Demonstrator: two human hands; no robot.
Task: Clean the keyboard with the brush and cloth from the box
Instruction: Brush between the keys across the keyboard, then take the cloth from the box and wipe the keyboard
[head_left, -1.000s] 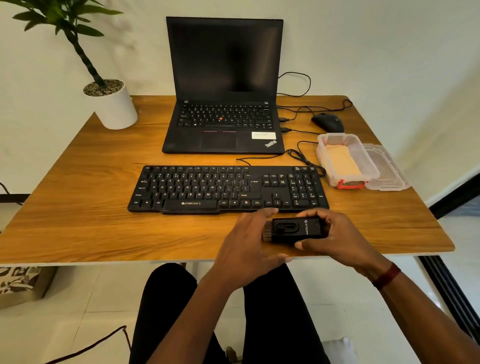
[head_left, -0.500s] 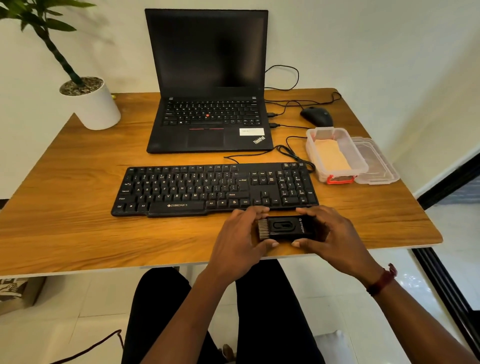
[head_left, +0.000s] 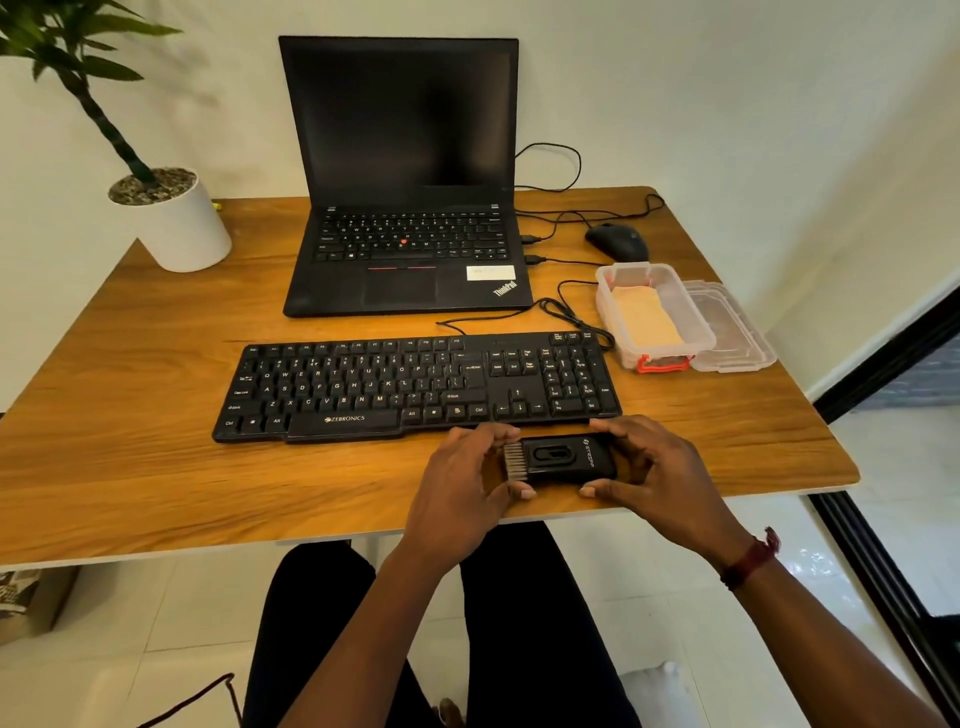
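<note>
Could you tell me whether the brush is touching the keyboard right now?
Apart. The head view shows a strip of bare table between the brush, held in both hands, and the keyboard.

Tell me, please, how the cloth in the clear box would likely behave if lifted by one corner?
The cloth lies folded flat inside the clear box, so it would probably unfold and hang limp. It looks thin, so it is likely very light. The box's tall walls surround it, so pinching from above seems easier than sliding it out.
</note>
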